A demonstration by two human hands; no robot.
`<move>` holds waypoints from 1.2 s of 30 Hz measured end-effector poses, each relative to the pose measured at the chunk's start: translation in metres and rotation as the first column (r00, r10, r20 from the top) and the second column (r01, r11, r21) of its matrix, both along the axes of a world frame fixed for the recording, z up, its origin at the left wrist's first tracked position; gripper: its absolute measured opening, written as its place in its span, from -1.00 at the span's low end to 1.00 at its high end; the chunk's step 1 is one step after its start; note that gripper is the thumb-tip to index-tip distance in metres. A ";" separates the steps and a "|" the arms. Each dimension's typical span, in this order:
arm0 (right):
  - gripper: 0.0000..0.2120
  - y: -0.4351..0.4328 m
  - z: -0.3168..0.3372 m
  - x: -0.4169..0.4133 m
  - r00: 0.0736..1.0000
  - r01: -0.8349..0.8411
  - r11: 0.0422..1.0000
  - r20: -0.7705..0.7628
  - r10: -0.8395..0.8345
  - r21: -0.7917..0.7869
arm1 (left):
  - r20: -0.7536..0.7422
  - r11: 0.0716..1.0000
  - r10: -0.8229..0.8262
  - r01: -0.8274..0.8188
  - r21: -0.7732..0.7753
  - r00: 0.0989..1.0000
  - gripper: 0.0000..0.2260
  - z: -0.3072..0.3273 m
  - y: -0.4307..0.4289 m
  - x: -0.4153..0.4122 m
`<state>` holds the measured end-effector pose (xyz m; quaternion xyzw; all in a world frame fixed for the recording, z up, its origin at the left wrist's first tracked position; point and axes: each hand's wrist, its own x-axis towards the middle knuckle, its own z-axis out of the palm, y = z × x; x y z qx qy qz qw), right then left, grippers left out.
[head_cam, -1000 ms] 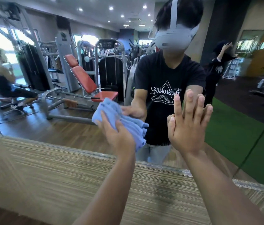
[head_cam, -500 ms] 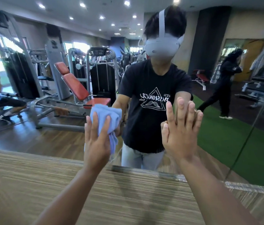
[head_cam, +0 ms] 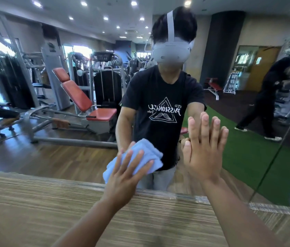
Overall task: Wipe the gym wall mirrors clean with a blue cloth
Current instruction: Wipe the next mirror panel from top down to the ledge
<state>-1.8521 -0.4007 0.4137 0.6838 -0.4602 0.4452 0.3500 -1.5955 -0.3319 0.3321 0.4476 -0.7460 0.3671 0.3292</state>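
Your left grip (head_cam: 124, 173) lies released, fingers straight and spread, and pins the blue cloth (head_cam: 147, 148) flat against the wall mirror (head_cam: 69, 157). It grasps nothing; pressure alone keeps the cloth in place. The cloth sits folded into a thick pad low on the glass, just above the mirror's bottom edge (head_cam: 158, 190), where the striped wall panel (head_cam: 51, 207) begins. Your right grip (head_cam: 203, 152) is likewise released, bare palm and fingers flat on the glass just beside the cloth.

Probable faults from here:
- The unclasped cloth may slide out from under the palm if pressure eases during a stroke.
- The bare right palm is likely to leave prints on the glass.
- The thick fold may ride over the bottom edge and skip the lowest strip.
- A panel seam (head_cam: 274, 157) to the right could snag the cloth.
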 end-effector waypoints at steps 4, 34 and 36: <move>-0.39 0.003 0.001 0.004 1.000 0.007 1.000 0.006 -0.007 0.022 | -0.064 0.996 0.068 -0.071 -0.050 0.996 -0.39 0.030 0.001 0.034; -0.38 0.018 0.007 0.001 0.998 0.063 0.997 -0.030 -0.062 0.041 | -0.117 0.985 -0.165 0.157 -0.073 0.979 -0.37 0.060 -0.015 -0.014; -0.38 0.023 0.009 -0.003 0.998 0.040 0.998 -0.042 -0.037 0.056 | 0.046 0.983 -0.179 0.180 -0.018 0.983 -0.26 0.031 -0.012 0.001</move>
